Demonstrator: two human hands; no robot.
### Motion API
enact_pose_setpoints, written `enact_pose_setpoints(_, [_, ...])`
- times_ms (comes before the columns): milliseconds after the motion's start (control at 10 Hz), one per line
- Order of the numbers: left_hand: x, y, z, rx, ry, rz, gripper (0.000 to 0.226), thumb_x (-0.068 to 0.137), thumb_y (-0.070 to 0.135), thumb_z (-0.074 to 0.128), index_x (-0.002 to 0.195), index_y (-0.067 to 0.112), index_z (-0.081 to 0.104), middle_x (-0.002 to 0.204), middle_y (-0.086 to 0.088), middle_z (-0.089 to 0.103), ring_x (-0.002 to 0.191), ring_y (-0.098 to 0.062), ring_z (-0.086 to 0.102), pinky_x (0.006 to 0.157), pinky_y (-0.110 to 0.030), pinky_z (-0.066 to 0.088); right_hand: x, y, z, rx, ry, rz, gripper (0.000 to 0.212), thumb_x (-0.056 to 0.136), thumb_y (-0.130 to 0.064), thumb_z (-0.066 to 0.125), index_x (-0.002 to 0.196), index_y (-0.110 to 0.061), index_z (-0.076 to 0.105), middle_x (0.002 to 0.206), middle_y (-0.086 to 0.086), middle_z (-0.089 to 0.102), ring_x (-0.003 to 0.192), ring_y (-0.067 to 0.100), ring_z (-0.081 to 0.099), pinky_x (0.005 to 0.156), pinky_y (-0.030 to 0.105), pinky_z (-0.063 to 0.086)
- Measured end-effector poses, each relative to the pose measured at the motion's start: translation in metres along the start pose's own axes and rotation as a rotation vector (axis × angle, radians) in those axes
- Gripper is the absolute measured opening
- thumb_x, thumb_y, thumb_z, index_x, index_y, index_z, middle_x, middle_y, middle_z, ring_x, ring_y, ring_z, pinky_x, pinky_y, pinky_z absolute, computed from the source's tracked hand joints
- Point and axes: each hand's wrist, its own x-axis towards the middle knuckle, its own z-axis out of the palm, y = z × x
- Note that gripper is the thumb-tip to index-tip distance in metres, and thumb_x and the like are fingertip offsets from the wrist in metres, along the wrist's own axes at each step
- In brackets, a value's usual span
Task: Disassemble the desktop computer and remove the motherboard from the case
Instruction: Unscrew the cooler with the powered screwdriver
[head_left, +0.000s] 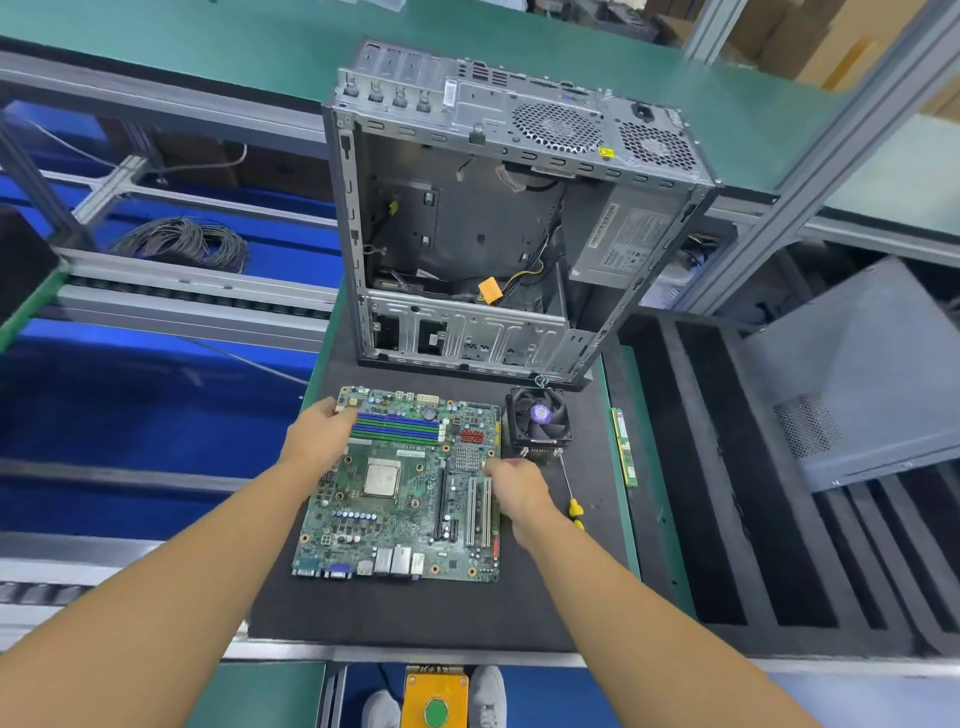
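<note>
Brightly and evenly lit from above, with cool, diffuse light. Only soft, short shadows on the mat (415, 608) beside the motherboard (405, 499) and under the cooler (537, 421). Dim inside the case (467, 223), with a mild sheen on its metal back. Strong wide-angle bending of the rails (815, 156) and stretching of the forearms (156, 597) toward the edges. Sharp in the centre — softer, slightly smeared in the corners and far background.

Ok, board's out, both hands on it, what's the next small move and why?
Probably let go: the motherboard seems to lie flat on the mat before the open case, with left hand and right hand gripping its edges, so removal looks done.
</note>
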Motion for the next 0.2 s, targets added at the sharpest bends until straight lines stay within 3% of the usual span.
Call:
enact_pose_setpoints(100, [-0.0038, -0.0047, -0.0033, 0.036, -0.005, 0.019, 0.059, 0.099, 0.032, 0.048, 0.154, 0.020, 0.031, 0.150, -0.003, 0.045, 0.117, -0.025, 0.055, 0.091, -0.034, 0.041, 0.0041, -0.0021, 0.0002, -0.059, -0.010, -0.015, 0.029, 0.091, -0.021, 0.051, 0.068, -0.007, 0.041, 0.076, 0.007, 0.036, 0.068, 0.021, 0.028, 0.061, 0.032, 0.022])
enact_pose_setpoints(200, [-0.0123, -0.0049, 0.0012, 0.090, 0.104, 0.116, 0.042, 0.097, 0.027, 0.051, 0.138, 0.017, 0.053, 0.129, -0.007, 0.061, 0.093, -0.023, 0.061, 0.082, -0.039, 0.049, 0.0063, -0.0035, 0.0062, -0.233, 0.079, -0.096, 0.012, 0.092, -0.025, 0.054, 0.085, -0.015, 0.054, 0.101, 0.008, 0.040, 0.091, 0.029, 0.045, 0.077, 0.033, 0.037])
